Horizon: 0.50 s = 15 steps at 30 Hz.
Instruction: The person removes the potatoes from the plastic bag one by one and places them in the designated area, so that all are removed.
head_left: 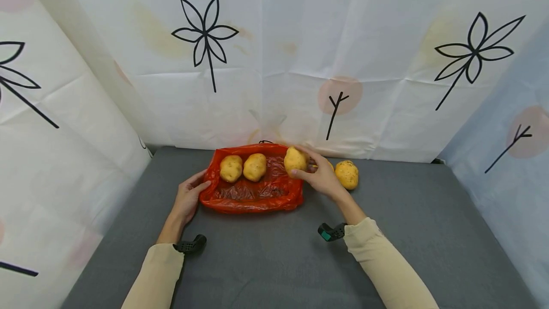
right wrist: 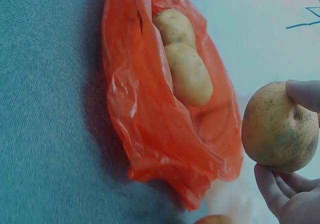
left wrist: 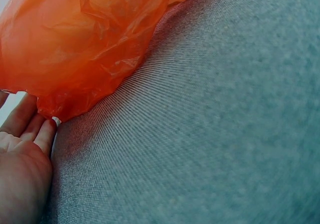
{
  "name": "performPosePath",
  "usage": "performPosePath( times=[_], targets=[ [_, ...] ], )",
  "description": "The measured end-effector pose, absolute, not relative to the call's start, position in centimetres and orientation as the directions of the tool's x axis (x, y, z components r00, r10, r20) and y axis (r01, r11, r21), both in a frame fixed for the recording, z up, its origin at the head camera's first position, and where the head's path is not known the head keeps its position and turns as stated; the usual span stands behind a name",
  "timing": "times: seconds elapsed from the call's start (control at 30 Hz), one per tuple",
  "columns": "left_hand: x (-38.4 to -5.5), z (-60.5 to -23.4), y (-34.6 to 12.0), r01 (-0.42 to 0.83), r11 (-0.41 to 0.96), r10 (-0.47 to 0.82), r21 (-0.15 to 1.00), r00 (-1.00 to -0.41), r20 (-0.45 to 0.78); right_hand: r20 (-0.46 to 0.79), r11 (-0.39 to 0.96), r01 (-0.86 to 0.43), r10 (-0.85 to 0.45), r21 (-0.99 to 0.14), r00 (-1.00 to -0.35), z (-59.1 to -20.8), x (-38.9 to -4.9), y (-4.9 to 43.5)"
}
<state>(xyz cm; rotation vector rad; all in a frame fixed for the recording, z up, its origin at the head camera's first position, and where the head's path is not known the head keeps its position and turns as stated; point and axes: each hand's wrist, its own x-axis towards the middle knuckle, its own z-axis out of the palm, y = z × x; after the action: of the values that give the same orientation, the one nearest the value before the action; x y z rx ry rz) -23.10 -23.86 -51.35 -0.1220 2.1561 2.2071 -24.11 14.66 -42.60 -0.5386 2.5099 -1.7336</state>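
Observation:
A red plastic bag (head_left: pixel 249 205) lies with its mouth spread wide at the back of the grey table. Two potatoes sit inside it side by side, one at the left (head_left: pixel 230 168) and one nearer the middle (head_left: pixel 255 167). My left hand (head_left: pixel 187 198) holds the bag's left end, thumb over the rim and fingers along the outside. Over the bag's right end, my right hand (head_left: pixel 321 175) grips another potato (right wrist: pixel 280 126) between thumb and fingers. The right wrist view shows this potato raised beside the bag's rim, dark patches on its skin.
Right of the bag, a potato (head_left: pixel 347 174) rests on the grey table (head_left: pixel 266 261), with another (head_left: pixel 329 165) mostly hidden behind my right hand. A white patterned cloth (head_left: pixel 274 51) hangs right behind the table's back edge, and more cloth hangs at both sides.

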Motion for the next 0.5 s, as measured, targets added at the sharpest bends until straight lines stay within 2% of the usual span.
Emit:
performPosePath(
  times=[0.23, 0.5],
  targets=[
    [-23.2, -51.3, -23.8, -0.106, -0.032, -0.024, 0.994, -0.994, -0.107, 0.186, 0.257, -0.264, -0.291, -0.93, -0.938, -42.6, -23.5, 16.2],
    [-23.2, -51.5, -23.8, -0.096, -0.019, -0.03, 0.995, -0.995, -0.096, 0.175, 0.256, -0.246, -0.272, -0.935, -0.946, -42.7, -22.7, 18.0]
  ],
)
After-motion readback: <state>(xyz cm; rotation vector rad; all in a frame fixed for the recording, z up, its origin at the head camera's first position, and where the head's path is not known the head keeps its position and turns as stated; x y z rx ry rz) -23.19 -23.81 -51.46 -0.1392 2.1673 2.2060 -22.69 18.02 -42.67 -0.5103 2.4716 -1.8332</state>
